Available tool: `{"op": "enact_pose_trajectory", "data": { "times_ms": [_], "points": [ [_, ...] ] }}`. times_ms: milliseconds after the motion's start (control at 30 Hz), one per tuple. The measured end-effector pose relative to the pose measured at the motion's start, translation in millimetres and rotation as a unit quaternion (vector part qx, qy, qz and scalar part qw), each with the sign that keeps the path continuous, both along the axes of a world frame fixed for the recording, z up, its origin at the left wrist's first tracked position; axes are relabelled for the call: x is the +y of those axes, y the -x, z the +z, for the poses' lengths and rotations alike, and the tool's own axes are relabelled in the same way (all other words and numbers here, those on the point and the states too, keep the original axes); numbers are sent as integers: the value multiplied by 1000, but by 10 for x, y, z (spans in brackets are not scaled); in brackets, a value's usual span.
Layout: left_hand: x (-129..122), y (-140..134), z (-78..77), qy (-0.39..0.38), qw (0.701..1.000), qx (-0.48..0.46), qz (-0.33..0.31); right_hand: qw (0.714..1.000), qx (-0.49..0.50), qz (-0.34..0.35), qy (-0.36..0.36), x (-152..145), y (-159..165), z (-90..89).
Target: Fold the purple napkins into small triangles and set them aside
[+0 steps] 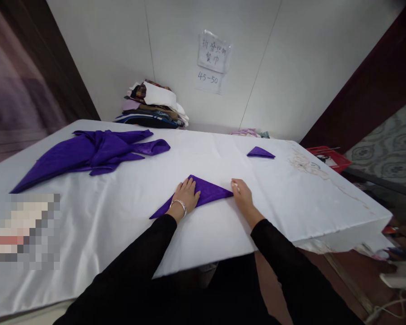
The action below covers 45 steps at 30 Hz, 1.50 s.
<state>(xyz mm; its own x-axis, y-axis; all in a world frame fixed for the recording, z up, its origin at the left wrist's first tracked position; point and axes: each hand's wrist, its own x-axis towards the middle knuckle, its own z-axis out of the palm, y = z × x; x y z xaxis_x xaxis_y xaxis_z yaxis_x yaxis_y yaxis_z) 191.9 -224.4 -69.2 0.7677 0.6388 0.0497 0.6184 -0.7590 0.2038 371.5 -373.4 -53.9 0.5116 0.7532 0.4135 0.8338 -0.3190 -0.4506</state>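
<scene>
Your 2 black sleeves (149, 266) fill the near edge. The white cloth-covered table (122, 225) spreads beyond them. At 10 o'clock lies a heap of loose purple cloths (94, 153), with a stack of folded fabrics (154, 106) at 11. A purple satin napkin folded into a triangle (206, 192) sits at centre: your left hand (186, 195) presses flat, fingers spread, on it; your right hand (242, 194) touches its 3 o'clock tip, fingers together. A smaller folded purple triangle (260, 152) lies at 1.

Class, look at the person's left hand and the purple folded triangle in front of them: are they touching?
Touching. The head view shows the left hand lying flat on the purple folded triangle, palm and fingers covering its left part, no gap visible.
</scene>
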Motion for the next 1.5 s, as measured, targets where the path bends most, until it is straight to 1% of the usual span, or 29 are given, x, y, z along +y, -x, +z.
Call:
{"op": "enact_pose_trajectory", "data": {
  "times_ms": [33, 67, 133, 167, 200, 267, 367, 500, 567, 733, 833, 933, 1067, 1267, 1400, 1500],
  "points": [
    [4, -1, -4, -3, 1000, 0, 0, 998, -28, 54, 9, -18, 126, 10],
    [11, -1, -9, -7, 1000, 0, 0, 990, -52, 122, 36, -25, 269, 20],
    [28, 5, -21, -12, 1000, 7, -6, 954, -90, 265, 109, -7, 562, 37],
    [38, 10, -26, -13, 1000, 13, -11, 934, -100, 314, 136, 13, 686, 43],
    [46, 15, -30, -15, 1000, 20, -17, 919, -107, 347, 155, 37, 783, 45],
    [54, 24, -31, -22, 999, 33, -23, 904, -113, 372, 177, 85, 876, 35],
    [39, 21, -16, -26, 999, 40, -13, 906, -108, 358, 197, 129, 801, -9],
    [2, -2, 18, -23, 999, 34, 6, 921, -88, 318, 207, 122, 540, -58],
    [-9, -9, 33, -21, 999, 34, 9, 936, -74, 291, 186, 92, 408, -65],
    [-14, -1, 47, -11, 999, 34, 10, 981, 0, 178, 77, -49, 139, -140],
    [-16, 4, 46, -11, 999, 31, 8, 991, 57, 111, 44, -119, 45, -235],
    [-19, 10, 46, -14, 1000, 25, 7, 992, 101, 72, 35, -131, -3, -303],
    [-20, 24, 53, -12, 1000, 20, 6, 990, 124, 56, 41, -95, -40, -341],
    [-27, 36, 56, -11, 1000, 16, 5, 984, 168, 58, 27, -72, -96, -381],
    [-30, 30, 60, -14, 1000, 20, 5, 983, 174, 57, 29, -60, -144, -360],
    [-22, 7, 92, -23, 999, 39, 0, 983, 169, 67, 20, -45, -182, -335]
  ]
}}
